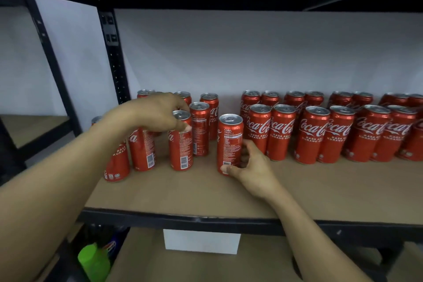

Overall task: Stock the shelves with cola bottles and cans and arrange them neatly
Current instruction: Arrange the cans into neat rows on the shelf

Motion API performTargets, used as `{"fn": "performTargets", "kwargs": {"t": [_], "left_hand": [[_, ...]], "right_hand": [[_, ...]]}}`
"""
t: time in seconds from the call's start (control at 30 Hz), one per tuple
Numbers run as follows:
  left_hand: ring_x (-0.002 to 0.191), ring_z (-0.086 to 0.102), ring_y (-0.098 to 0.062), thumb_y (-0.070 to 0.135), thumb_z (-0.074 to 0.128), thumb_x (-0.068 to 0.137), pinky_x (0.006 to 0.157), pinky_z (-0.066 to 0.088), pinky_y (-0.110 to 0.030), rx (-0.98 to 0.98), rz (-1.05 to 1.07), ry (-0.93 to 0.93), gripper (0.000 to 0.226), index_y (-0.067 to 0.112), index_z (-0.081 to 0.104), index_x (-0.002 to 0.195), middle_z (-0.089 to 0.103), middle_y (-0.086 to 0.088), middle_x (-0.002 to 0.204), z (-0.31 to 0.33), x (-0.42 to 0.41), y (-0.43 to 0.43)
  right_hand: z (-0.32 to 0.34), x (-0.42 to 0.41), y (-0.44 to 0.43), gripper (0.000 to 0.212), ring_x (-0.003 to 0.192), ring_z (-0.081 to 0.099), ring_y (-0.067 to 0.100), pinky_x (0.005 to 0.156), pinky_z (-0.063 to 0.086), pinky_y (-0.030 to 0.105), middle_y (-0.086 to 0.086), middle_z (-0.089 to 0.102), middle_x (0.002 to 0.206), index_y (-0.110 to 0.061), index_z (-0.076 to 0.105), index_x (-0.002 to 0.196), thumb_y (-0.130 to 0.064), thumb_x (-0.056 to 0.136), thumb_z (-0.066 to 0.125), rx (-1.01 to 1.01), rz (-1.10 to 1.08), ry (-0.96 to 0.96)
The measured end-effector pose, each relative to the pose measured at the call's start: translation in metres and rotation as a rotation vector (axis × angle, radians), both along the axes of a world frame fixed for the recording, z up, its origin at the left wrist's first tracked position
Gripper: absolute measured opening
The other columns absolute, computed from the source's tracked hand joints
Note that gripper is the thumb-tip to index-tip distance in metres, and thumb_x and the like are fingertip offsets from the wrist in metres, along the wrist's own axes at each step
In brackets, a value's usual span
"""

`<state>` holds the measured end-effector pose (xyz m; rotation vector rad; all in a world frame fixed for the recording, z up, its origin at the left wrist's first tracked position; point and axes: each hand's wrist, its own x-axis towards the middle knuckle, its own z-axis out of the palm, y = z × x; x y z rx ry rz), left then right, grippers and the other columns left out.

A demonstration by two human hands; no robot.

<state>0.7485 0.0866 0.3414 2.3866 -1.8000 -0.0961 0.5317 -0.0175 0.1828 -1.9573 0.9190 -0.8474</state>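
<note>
Our right hand (249,167) holds the middle can (229,142); our left hand (158,112) pinches the left can (180,151). Bare shelf (206,192) lies below them.

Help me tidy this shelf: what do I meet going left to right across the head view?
Black upright → left hand → left-hand can it grips → right-hand can → right hand gripping it → logo-forward cans in pairs.

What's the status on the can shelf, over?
Left hand grips top of a loose-group can. Right hand grips lone can, upright on shelf. Aligned rows close at its right.
</note>
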Motion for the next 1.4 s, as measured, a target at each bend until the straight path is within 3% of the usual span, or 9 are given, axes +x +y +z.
{"fn": "performTargets", "kwargs": {"t": [0.47, 0.6, 0.67, 0.8, 0.93, 1.03, 1.13, 1.27, 1.4], "left_hand": [[0.117, 0.058, -0.026, 0.027, 0.073, 0.089, 0.099, 0.051, -0.043, -0.093, 0.213, 0.018, 0.045, 0.014, 0.063, 0.131, 0.059, -0.007, 0.137, 0.017, 0.056, -0.018], [0.107, 0.063, -0.027, 0.029, 0.07, 0.092, 0.088, 0.053, -0.036, -0.06, 0.299, 0.011, 0.044, 0.006, 0.064, 0.13, 0.065, -0.013, 0.127, 0.005, 0.075, -0.022], [0.106, 0.064, -0.028, 0.032, 0.068, 0.092, 0.09, 0.054, -0.038, -0.061, 0.328, -0.002, 0.045, 0.003, 0.065, 0.127, 0.066, -0.015, 0.124, 0.003, 0.081, -0.024], [0.101, 0.066, -0.024, 0.032, 0.071, 0.09, 0.082, 0.056, -0.035, -0.047, 0.316, 0.019, 0.046, 0.008, 0.064, 0.129, 0.066, -0.011, 0.125, 0.002, 0.085, -0.03], [0.107, 0.064, -0.024, 0.029, 0.071, 0.09, 0.08, 0.053, -0.032, -0.018, 0.257, 0.025, 0.048, 0.016, 0.06, 0.135, 0.062, -0.006, 0.135, -0.001, 0.086, -0.041], [0.117, 0.059, -0.025, 0.031, 0.072, 0.088, 0.089, 0.053, -0.035, 0.005, 0.272, -0.029, 0.058, 0.017, 0.054, 0.141, 0.056, -0.007, 0.142, 0.0, 0.082, -0.043], [0.123, 0.055, -0.024, 0.039, 0.07, 0.089, 0.096, 0.047, -0.034, -0.267, 0.2, -0.042, 0.059, 0.023, 0.05, 0.142, 0.051, -0.006, 0.144, 0.003, 0.054, -0.042], [0.105, 0.062, -0.018, 0.056, 0.068, 0.087, 0.089, 0.052, -0.034, -0.601, 0.143, 0.214, 0.055, 0.024, 0.056, 0.131, 0.065, -0.002, 0.119, -0.026, -0.009, -0.045], [0.113, 0.061, -0.022, 0.045, 0.078, 0.08, 0.099, 0.051, -0.04, -0.813, 0.245, 0.49, 0.068, 0.028, 0.047, 0.138, 0.055, -0.002, 0.123, -0.095, -0.042, -0.048]], "right_hand": [[-0.003, -0.007, 0.003, 0.077, 0.124, 0.058, 0.009, 0.109, 0.047, 0.04, -0.011, 0.058, 0.138, -0.04, 0.04, 0.142, -0.032, 0.08, 0.085, 0.001, 0.055, -0.016], [-0.003, -0.005, 0.003, 0.071, 0.123, 0.058, 0.008, 0.108, 0.048, 0.039, -0.011, 0.059, 0.136, -0.048, 0.039, 0.13, -0.032, 0.079, 0.085, -0.02, 0.028, -0.008], [-0.004, -0.002, 0.002, 0.072, 0.122, 0.06, 0.01, 0.107, 0.049, 0.041, -0.01, 0.06, 0.135, -0.044, 0.042, 0.134, -0.033, 0.078, 0.086, -0.046, 0.002, -0.012], [-0.005, 0.002, 0.0, 0.077, 0.122, 0.061, 0.014, 0.106, 0.05, 0.042, -0.007, 0.061, 0.136, -0.033, 0.043, 0.141, -0.032, 0.078, 0.086, -0.066, -0.018, -0.007], [-0.006, 0.001, 0.001, 0.076, 0.127, 0.057, 0.015, 0.108, 0.048, 0.041, -0.006, 0.058, 0.139, -0.031, 0.043, 0.144, -0.033, 0.08, 0.085, -0.079, -0.031, -0.008], [-0.008, 0.001, 0.001, 0.077, 0.128, 0.056, 0.015, 0.109, 0.048, 0.043, -0.006, 0.058, 0.139, -0.031, 0.042, 0.145, -0.034, 0.08, 0.084, -0.087, -0.043, -0.011], [-0.009, 0.001, 0.0, 0.078, 0.126, 0.057, 0.015, 0.108, 0.048, 0.043, -0.006, 0.059, 0.138, -0.03, 0.043, 0.145, -0.034, 0.08, 0.085, -0.105, -0.053, -0.015], [-0.01, 0.001, -0.001, 0.077, 0.126, 0.058, 0.015, 0.107, 0.049, 0.042, -0.005, 0.06, 0.137, -0.03, 0.044, 0.144, -0.032, 0.079, 0.085, -0.095, -0.055, -0.037], [-0.012, -0.003, -0.001, 0.078, 0.123, 0.059, 0.015, 0.107, 0.049, 0.04, -0.004, 0.061, 0.135, -0.029, 0.045, 0.144, -0.028, 0.079, 0.086, -0.104, -0.07, -0.061]]}}
